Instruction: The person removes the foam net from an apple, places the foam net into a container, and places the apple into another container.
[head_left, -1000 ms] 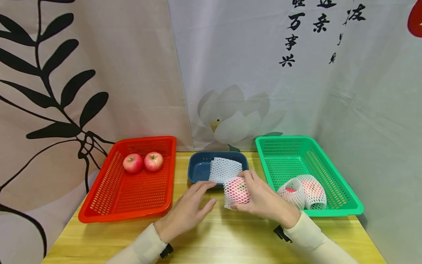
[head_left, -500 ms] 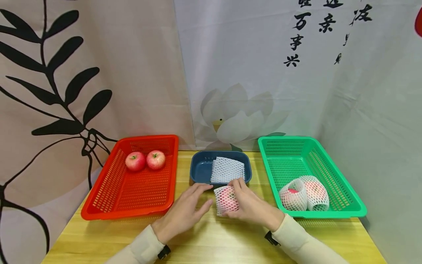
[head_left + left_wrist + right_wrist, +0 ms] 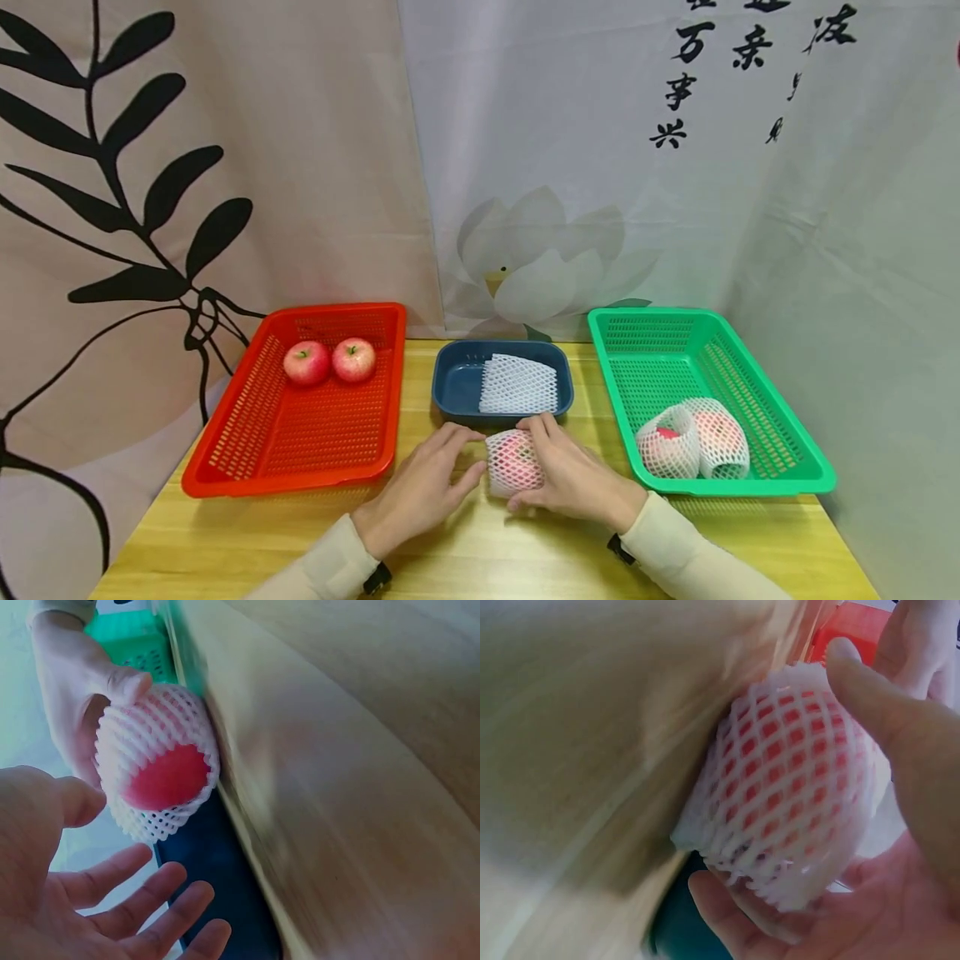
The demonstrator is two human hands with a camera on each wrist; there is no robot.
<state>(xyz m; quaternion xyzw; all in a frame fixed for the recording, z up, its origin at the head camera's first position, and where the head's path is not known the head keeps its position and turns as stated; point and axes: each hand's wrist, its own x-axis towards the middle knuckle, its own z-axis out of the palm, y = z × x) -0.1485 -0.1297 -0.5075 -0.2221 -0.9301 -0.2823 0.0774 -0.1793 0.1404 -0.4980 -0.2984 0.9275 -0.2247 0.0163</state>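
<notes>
My right hand (image 3: pixel 573 475) grips an apple in a white foam net (image 3: pixel 514 462) low over the wooden table, thumb on the near side and fingers on the far side. Bare red apple skin (image 3: pixel 169 778) shows through the net's open end in the left wrist view. The right wrist view shows the mesh (image 3: pixel 787 772) stretched round the fruit, its loose edge by the fingers. My left hand (image 3: pixel 420 492) is just left of the apple, its fingers spread and relaxed, holding nothing; the fingertips come close to the net's open end.
A red basket (image 3: pixel 300 450) with two bare apples (image 3: pixel 330 362) stands at left. Behind the hands, a navy tray (image 3: pixel 457 387) holds a flat white foam net (image 3: pixel 517 385). At right, a green basket (image 3: pixel 645 367) holds two netted apples (image 3: pixel 693 439). Printed cloth hangs behind.
My right hand has brought the netted apple left and down, away from the navy tray and nearer my left hand. The left hand has hardly moved.
</notes>
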